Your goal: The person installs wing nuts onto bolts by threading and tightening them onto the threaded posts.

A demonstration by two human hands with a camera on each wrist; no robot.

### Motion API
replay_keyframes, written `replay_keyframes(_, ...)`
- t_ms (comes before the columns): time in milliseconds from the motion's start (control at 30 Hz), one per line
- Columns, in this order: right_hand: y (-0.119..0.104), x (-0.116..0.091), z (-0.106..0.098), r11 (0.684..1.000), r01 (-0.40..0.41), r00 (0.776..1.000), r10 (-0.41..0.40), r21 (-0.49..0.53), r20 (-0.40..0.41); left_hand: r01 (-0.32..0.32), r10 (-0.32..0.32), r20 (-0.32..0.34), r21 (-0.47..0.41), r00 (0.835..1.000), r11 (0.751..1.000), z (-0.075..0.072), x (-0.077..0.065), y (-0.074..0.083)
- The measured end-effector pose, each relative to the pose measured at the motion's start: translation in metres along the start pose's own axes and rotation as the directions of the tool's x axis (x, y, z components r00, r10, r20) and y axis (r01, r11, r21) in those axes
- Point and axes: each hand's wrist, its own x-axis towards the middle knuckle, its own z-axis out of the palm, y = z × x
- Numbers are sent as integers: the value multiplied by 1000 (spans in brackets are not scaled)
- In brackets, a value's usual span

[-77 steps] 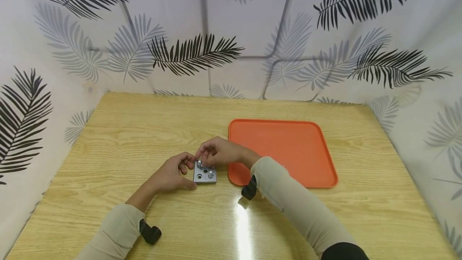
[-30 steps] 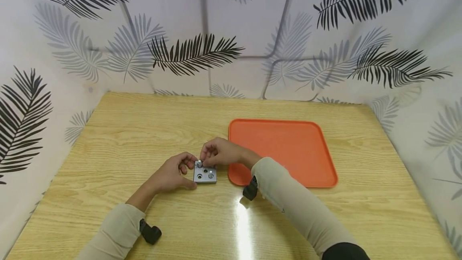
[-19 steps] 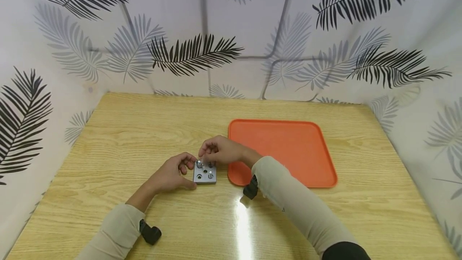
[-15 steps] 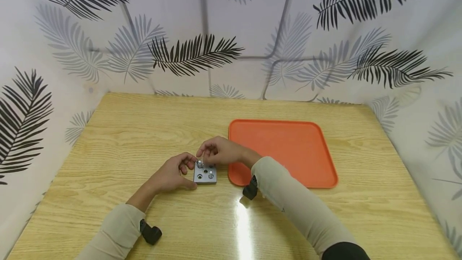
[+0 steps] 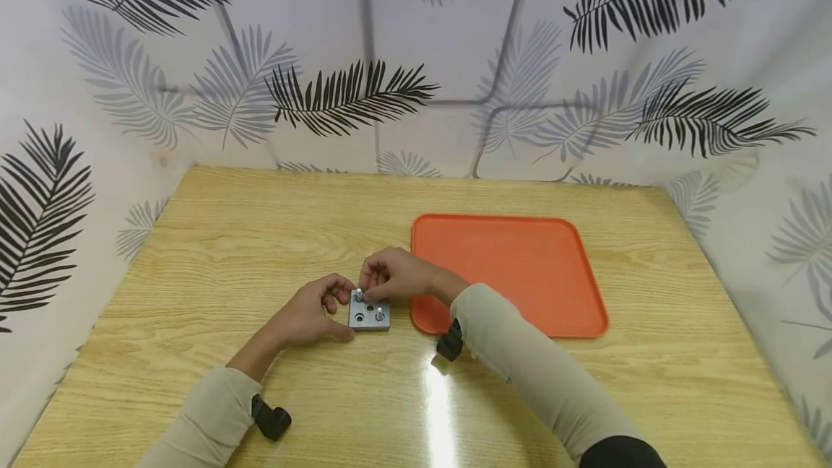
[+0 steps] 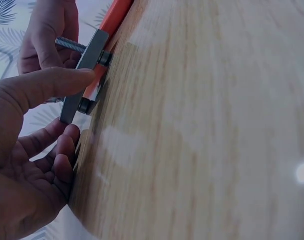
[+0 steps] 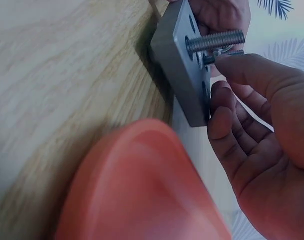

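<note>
While a pale backdrop (image 5: 442,143) printed with fronds closed off the far edge, the wooden table (image 5: 260,237) spread wide beneath both arms, running well past the work on the left. An orange-red tray (image 5: 507,258) lay to the right. Two beige sleeves (image 5: 533,360) came in from the near side.

The left hand (image 5: 305,315) gripped a small grey metal plate (image 5: 370,321), its thumb at the near left corner, its index fingertip at the far left one. The right hand (image 5: 398,274) crossed the tray's left side with fingers curled; its thumb tip met or nearly met a threaded bolt (image 5: 360,295), and whether it pinched it could not be told. Each wrist carried a black camera (image 5: 271,421).

The plate sat level just left of the tray, a strip of wood between them, with bolt heads (image 6: 106,58) under it. A second bolt (image 7: 221,41) stood upright from its near right part, and round holes (image 5: 360,318) showed nearby. On the right sleeve, a tiny dark mark (image 5: 509,380) was too small to read.
</note>
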Motion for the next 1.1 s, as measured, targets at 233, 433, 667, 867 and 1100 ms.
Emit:
replay_keyframes(233,0,-3,-4,999,-2,1000,1,40,21,-4,4,-2,7,1000,1000,0,0,0)
replay_keyframes(433,-5,-2,-7,998,-18,1000,18,63,10,6,-6,-2,5,1000,1000,0,0,0)
replay_keyframes(667,-4,0,-3,990,-22,997,12,138,77,0,0,2,22,1000,1000,0,-1,0)
replay_keyframes(867,-3,1,-1,994,-11,998,4,111,63,5,-5,-1,21,1000,1000,0,-1,1)
replay_keyframes(1100,-4,-1,-1,994,-45,999,43,96,31,-1,1,-2,14,1000,1000,0,0,-1)
